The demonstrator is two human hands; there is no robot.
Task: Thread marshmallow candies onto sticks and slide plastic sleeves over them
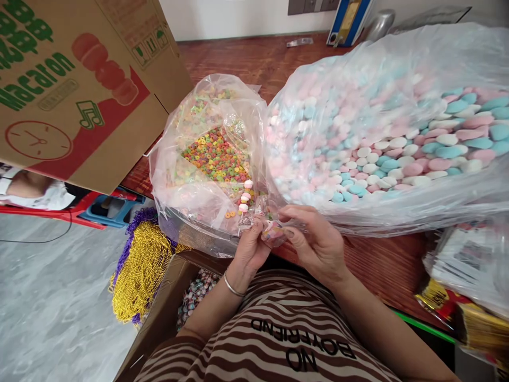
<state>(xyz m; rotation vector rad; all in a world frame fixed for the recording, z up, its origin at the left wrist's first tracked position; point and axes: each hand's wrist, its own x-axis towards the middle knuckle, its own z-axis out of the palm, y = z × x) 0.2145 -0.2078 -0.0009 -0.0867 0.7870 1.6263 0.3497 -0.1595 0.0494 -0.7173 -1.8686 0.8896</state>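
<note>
left hand [249,245]: fingers pinch candy strand [245,199], few pieces strung
right hand [318,241]: fingertips pinch candy piece [273,231]
desk front edge: ring-candy bag [217,154]

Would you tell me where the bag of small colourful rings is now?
The bag of rings sits left of centre in the head view, beyond the left hand, between the cardboard box and the bag of pastel pieces.

Brown-and-cream striped shirt [254,355], black lettering — "NO BOYFRIEND" — 1 thin silver bangle [232,287], left wrist
</note>
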